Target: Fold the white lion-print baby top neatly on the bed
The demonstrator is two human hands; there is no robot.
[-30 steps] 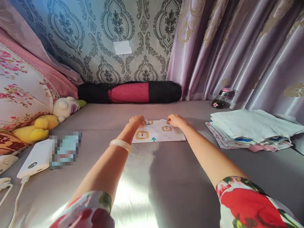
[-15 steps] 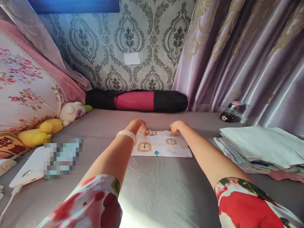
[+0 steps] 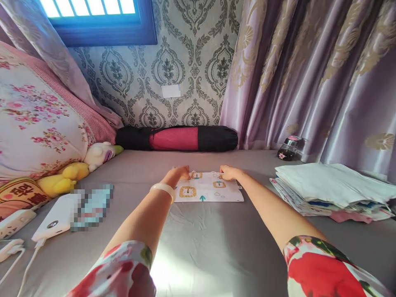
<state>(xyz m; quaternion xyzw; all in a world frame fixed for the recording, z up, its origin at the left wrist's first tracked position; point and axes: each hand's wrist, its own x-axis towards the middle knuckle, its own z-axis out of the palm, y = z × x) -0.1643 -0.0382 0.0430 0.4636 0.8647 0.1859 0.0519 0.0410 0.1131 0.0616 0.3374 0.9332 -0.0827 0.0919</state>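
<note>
A white cloth (image 3: 210,194) printed with orange lion faces and green leaves lies folded into a rectangle on the grey bedsheet (image 3: 198,231). At its far left corner is my left hand (image 3: 182,171), fingers curled in and closed on the cloth's edge. My right hand (image 3: 231,172) is likewise closed at the far edge, toward the right corner. Both arms reach forward on either side of the cloth, and a pale bangle (image 3: 163,190) circles my left wrist. The fingertips are small and partly hidden.
To the right stands a stack of folded cloths (image 3: 328,181), with a dark bottle (image 3: 289,148) behind it. A black and red rolled bag (image 3: 176,138) lies along the wall. Plush toys (image 3: 58,181), a white power bank (image 3: 58,216) and a power strip (image 3: 15,222) are left.
The view has tilted upward, bringing the barred window into sight. Both hands stay at the cloth's far edge; the right one now lies flatter, its wrist lower.
</note>
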